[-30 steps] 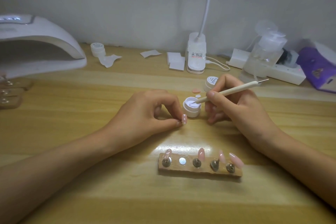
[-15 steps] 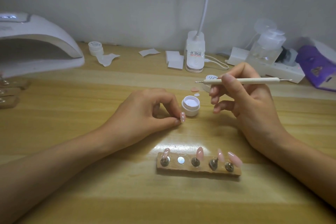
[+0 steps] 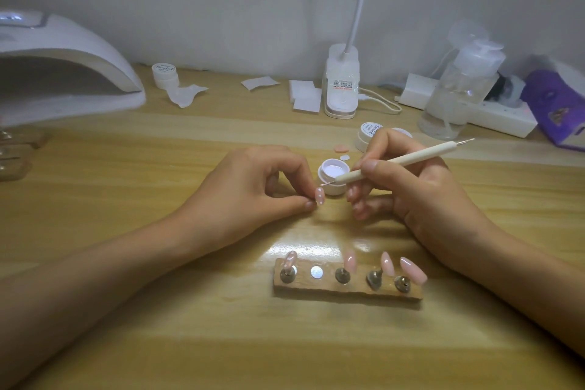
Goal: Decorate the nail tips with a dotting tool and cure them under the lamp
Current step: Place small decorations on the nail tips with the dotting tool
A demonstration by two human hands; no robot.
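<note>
— Where is the tip (image 3: 319,195)?

— Mid-scene, just above the table (image 3: 300,345). The left hand (image 3: 253,193) pinches its lower end between thumb and forefinger. It stands nearly upright, pink face toward the camera, with what look like two pale dots on it.

— How will it handle?

— I judge it feather-light: thin, hard plastic with a glossy face, so it is slippery. A sideways squeeze could flick it away. It is best held as it is now, at the base or edges. That leaves the face free and any wet dots untouched.

— And the tool (image 3: 395,161)?

— The right hand (image 3: 411,196) grips it like a pen, fingers curled round the shaft. It slants down toward 8 o'clock, with its fine end just above the tip's top. I cannot tell whether they touch.

— What lies around it?

— The open pot (image 3: 332,174) sits just beside the tip at 1 o'clock. The holder (image 3: 348,293) is near at 5 o'clock, carrying four more tips and one bare disc. The lamp (image 3: 63,73) is well apart at 10 o'clock.

— What has changed?

— A second ago the tool's end was in the pot. Half a second ago it was held level, raised at 1 o'clock of the pot. Now it has come down to the tip. The left hand and the tip have scarcely moved.
</note>
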